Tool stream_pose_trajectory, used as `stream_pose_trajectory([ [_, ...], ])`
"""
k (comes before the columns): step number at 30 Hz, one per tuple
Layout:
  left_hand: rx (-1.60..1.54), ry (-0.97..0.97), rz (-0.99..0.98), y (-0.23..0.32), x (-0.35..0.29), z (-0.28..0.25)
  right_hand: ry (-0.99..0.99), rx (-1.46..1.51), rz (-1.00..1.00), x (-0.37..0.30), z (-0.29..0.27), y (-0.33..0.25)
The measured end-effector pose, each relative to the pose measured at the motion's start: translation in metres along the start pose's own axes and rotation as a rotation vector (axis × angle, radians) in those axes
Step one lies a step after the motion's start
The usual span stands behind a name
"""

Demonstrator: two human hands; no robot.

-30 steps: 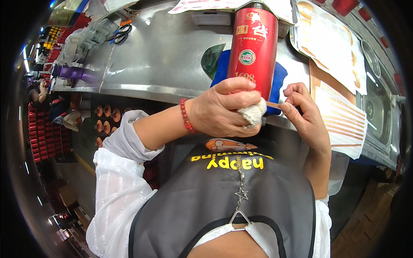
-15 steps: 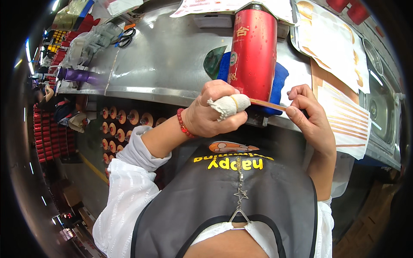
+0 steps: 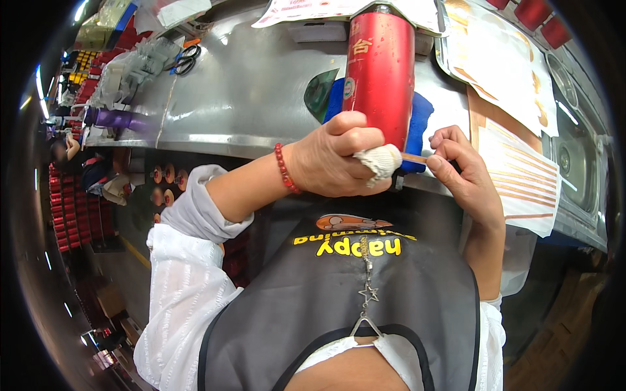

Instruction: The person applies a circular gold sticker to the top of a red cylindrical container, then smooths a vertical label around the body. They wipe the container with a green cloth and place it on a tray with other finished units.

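Observation:
My left hand is closed, fingers bent, at the near end of a red cylindrical bottle lying on a blue cloth. Between its fingers a white knit cloth bundle sticks out, pressed near the bottle's end. Whether that cloth is held or worn over a finger I cannot tell. From the cloth a thin gold-brown strip runs right to my right hand, which pinches its end between thumb and forefinger. The strip's left part is hidden behind the cloth.
On the right lies a white backing sheet with several gold-brown strips, beside a steel sink. A tray of label sheets lies behind. Black scissors and a purple object are on the metal table at left.
My left hand with the white cloth has moved right along the strip, so less of the strip shows. My right hand has shifted very slightly left.

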State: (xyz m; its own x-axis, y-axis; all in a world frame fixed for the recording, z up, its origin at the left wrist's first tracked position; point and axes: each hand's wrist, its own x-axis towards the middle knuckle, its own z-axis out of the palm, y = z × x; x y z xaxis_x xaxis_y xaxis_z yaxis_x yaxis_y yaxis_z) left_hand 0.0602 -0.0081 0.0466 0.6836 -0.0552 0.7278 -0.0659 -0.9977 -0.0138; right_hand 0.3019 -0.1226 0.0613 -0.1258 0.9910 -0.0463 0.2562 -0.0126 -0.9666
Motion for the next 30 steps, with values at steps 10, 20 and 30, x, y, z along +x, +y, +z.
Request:
stream_pose_trajectory([
  [10,0.085,-0.040,-0.027,0.004,-0.006,0.001,-0.012,-0.023,-0.005,0.005,0.002,0.007],
  [20,0.128,-0.016,-0.040,0.009,-0.004,0.009,-0.012,-0.044,-0.011,0.006,0.004,0.010],
  [30,0.183,-0.017,-0.043,0.013,-0.009,0.004,-0.026,-0.068,-0.009,0.009,0.004,0.011],
])
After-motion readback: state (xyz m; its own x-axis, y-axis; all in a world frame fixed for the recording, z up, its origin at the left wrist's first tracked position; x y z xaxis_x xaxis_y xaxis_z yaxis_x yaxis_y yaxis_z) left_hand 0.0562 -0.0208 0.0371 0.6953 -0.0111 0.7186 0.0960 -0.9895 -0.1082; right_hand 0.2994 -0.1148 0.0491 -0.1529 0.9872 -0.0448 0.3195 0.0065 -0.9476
